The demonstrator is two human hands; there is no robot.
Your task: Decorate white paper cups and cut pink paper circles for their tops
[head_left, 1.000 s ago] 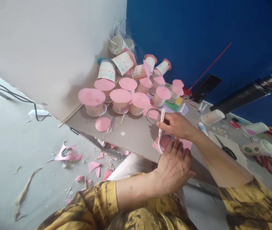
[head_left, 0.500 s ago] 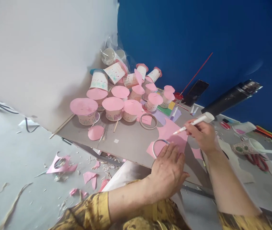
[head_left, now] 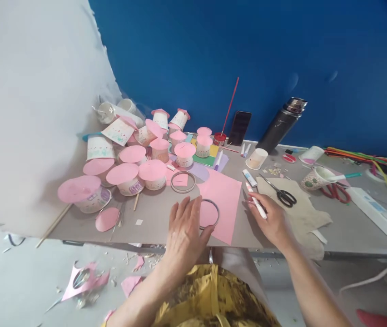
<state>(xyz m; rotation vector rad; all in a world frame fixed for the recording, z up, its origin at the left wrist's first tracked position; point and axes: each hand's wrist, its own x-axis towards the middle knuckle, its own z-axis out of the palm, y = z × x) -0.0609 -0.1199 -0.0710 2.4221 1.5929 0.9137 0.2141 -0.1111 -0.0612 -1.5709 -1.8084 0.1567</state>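
My left hand has its fingers stretched out, at the left side of a thin ring; the thumb reaches the ring's lower edge. That ring lies on a sheet of pink paper with curved cut-outs along its left edge. My right hand is closed round a white marker with an orange tip, low over the table to the right of the sheet. A second ring lies just beyond my left hand. Near my right hand are a small white tube and black-handled scissors.
Several paper cups with pink paper discs, such as a front cup, crowd the left. A black flask and a phone stand by the blue wall. Beige cloth, red-handled scissors and a white box lie right.
The view has turned rightward. My right hand has carried the marker from above the pink paper to its right side. My left hand has shifted from the ring's near edge to its left.
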